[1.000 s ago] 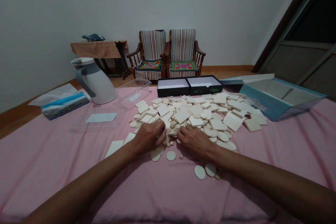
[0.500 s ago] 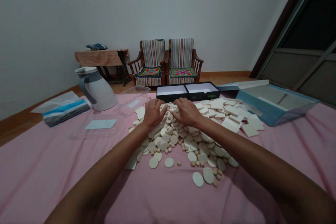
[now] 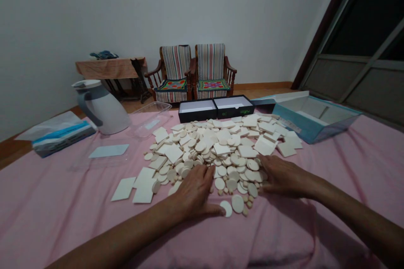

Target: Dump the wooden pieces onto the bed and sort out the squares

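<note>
A wide heap of cream tiles (image 3: 217,147), round, square and small ones, lies on the pink cloth (image 3: 63,201). My left hand (image 3: 194,191) rests palm down at the heap's near edge, fingers stretched over round pieces. My right hand (image 3: 279,174) lies flat at the heap's near right side, fingers spread against the discs. Neither hand holds a piece. Three square tiles (image 3: 132,187) lie apart at the left of the heap.
Behind the heap stand two open black boxes (image 3: 216,107) and a blue box with its lid (image 3: 311,117). At the left are a white jug (image 3: 101,107), clear plastic trays (image 3: 150,119) and a blue-white packet (image 3: 59,134). Two striped armchairs (image 3: 194,73) stand by the wall.
Both hands were at the near edge, reached to the far side of the heap, then drew back toward me and apart. The tiles are spread wider, with more round pieces on top.
</note>
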### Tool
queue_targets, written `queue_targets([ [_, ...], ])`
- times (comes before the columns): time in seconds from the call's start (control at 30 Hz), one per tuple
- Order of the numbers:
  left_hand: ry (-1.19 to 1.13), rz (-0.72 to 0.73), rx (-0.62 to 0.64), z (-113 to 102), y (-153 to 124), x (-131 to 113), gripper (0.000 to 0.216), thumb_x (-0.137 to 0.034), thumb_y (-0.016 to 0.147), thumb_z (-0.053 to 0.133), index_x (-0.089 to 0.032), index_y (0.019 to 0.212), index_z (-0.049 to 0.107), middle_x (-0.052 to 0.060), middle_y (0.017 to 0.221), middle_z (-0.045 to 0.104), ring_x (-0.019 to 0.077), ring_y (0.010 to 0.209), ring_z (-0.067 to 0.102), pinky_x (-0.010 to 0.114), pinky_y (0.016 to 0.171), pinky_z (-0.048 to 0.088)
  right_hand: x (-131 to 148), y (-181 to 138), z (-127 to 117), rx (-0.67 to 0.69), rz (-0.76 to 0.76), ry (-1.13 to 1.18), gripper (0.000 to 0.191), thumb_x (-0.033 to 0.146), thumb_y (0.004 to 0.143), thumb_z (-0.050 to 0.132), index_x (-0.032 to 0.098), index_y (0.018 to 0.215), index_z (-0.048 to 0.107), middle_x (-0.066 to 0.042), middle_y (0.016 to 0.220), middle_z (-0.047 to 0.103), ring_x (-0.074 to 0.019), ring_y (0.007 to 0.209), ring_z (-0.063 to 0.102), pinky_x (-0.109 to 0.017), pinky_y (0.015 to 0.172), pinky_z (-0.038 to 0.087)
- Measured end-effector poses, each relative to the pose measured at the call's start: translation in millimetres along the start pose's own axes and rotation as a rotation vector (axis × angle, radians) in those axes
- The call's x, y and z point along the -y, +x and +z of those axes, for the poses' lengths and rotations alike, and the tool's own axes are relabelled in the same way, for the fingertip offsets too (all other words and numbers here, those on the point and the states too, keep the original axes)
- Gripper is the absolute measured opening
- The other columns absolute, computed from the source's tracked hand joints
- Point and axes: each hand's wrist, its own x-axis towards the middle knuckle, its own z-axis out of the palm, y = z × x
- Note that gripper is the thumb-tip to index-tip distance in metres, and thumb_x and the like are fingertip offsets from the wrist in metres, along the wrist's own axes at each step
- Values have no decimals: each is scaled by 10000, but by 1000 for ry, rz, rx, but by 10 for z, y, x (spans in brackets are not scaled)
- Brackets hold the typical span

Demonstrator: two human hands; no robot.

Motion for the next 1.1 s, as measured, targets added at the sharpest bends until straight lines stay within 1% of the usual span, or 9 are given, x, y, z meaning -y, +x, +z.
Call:
queue_targets([
  [0.13,-79,-83,-40,120,84,-42,1023,-587,641,737,-155,1431,250,167,1217,470,325,1092,460,470,918,433,13,41,137,6,26,76,915,322,607,707,89,1421,361,-232,1351,487,-360,1228,466,-472,987,388],
  [0.23,-124,-140,-80,146,128,-90,976,-506,686,725,-182,1452,216,155,1233,459,325,1130,440,478,960,411,55,127,226,-36,0,153,936,329,652,662,84,1470,279,-232,1358,476,-348,1260,441,-484,1033,350],
  [0.37,-182,-204,-102,142,172,-149,919,-418,682,745,-179,1426,262,146,1223,457,325,1154,437,472,979,405,118,252,354,-151,-55,205,909,305,679,632,59,1468,253,-222,1319,489,-324,1242,438,-463,1018,366],
  [0.5,-256,-230,-154,176,217,-181,891,-346,678,747,-190,1410,263,157,1268,426,337,1209,413,493,1006,387,208,313,403,-186,-55,218,858,205,676,588,72,1461,268,-200,1278,489,-303,1191,453,-428,962,402],
  [0.6,-284,-206,-201,250,273,-199,886,-250,674,714,-198,1418,236,169,1332,381,336,1260,374,495,1029,369,290,313,394,-203,-56,216,870,141,656,568,80,1465,254,-194,1255,480,-300,1173,446,-429,951,401],
  [0.7,-271,-151,-209,311,357,-222,853,-218,681,685,-212,1413,248,157,1319,406,326,1245,389,479,1012,386,348,326,400,-221,-90,240,876,103,642,559,101,1461,247,-180,1252,467,-290,1174,430,-424,959,393],
  [0.9,-267,-172,-209,253,521,-250,773,-237,721,671,-226,1384,273,143,1282,460,312,1206,436,481,1001,399,402,443,477,-329,-79,326,748,63,650,535,178,1368,359,-117,1192,487,-251,1128,458,-397,962,397],
  [1.03,-284,-177,-192,216,605,-252,765,-185,681,673,-227,1352,307,121,1209,499,296,1136,505,437,960,448,399,551,518,-403,-48,392,521,43,663,468,170,1168,498,-102,1096,535,-234,1047,499,-371,916,423],
  [1.1,-281,-181,-176,222,639,-248,749,-184,668,669,-218,1335,329,116,1170,505,293,1091,536,426,921,477,383,596,514,-421,-63,421,493,30,640,451,179,1105,519,-90,1058,564,-228,1007,516,-363,891,433],
])
